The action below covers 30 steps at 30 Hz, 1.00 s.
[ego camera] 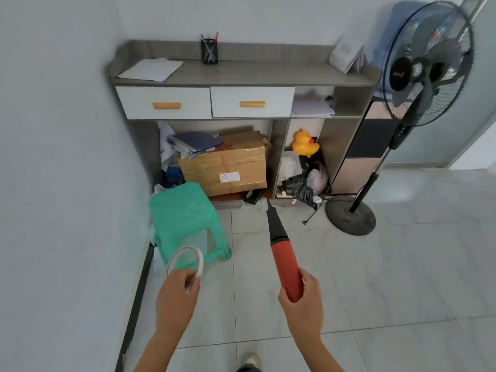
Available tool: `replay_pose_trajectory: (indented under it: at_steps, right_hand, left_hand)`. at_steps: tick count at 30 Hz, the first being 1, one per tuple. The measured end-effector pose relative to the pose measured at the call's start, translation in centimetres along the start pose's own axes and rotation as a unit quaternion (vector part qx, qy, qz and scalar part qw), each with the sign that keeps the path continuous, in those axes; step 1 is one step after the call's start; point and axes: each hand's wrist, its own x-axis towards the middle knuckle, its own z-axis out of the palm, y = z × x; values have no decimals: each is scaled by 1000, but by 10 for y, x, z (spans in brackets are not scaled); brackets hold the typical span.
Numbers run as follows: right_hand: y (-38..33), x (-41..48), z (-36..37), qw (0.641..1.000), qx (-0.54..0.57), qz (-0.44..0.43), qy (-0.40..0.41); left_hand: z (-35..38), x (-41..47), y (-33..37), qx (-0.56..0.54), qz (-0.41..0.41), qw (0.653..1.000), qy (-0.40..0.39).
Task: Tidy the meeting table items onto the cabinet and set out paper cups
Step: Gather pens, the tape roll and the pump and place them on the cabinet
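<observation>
My left hand [175,299] grips a white roll of tape [188,260] by its lower edge, held upright over the floor. My right hand [304,299] is closed around the red barrel of a red-and-black hand pump [281,247], whose black tip points toward the cabinet. The grey cabinet [268,75] stands against the far wall ahead of both hands. On its top lie a sheet of paper [151,69] at the left, a black pen holder [209,51] at the back and a white folded card [346,56] at the right.
A green plastic stool [185,216] stands on the floor left of the hands. A standing fan [424,68] with a round base [350,218] is at the right. A cardboard box [225,167], a yellow rubber duck [304,143] and bags fill the cabinet's lower shelves.
</observation>
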Motion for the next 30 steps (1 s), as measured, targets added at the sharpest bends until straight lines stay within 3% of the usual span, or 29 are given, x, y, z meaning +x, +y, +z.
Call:
replay_pose_trajectory:
  at_steps: [11, 21, 30]
  right_hand:
    - [-30, 140, 40, 1000, -1, -8, -22]
    - [-136, 332, 89, 996, -9, -88, 1]
    - [-165, 414, 136, 999, -22, -43, -9]
  left_hand:
    - [49, 138, 24, 46, -1, 999, 6]
    - [86, 358, 53, 33, 51, 996, 63]
    - [92, 496, 85, 67, 92, 990, 82]
